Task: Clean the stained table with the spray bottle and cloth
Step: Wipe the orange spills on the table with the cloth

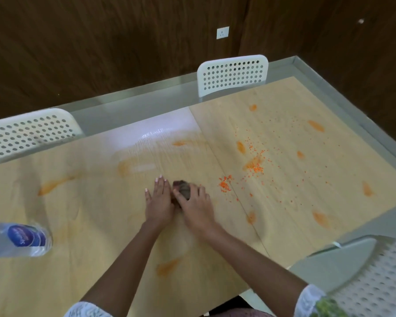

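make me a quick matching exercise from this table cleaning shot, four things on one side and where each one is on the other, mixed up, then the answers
Things:
1. bottle
2. cloth
3. orange crumbs
4. wall socket

Places:
A. on the dark wood wall behind the table
B. scattered on the table to the right of the hands
C. lying on its side at the left edge of the view
D. bunched up between the left hand and the right hand

Pairs: 1-C, 2-D, 3-B, 4-A
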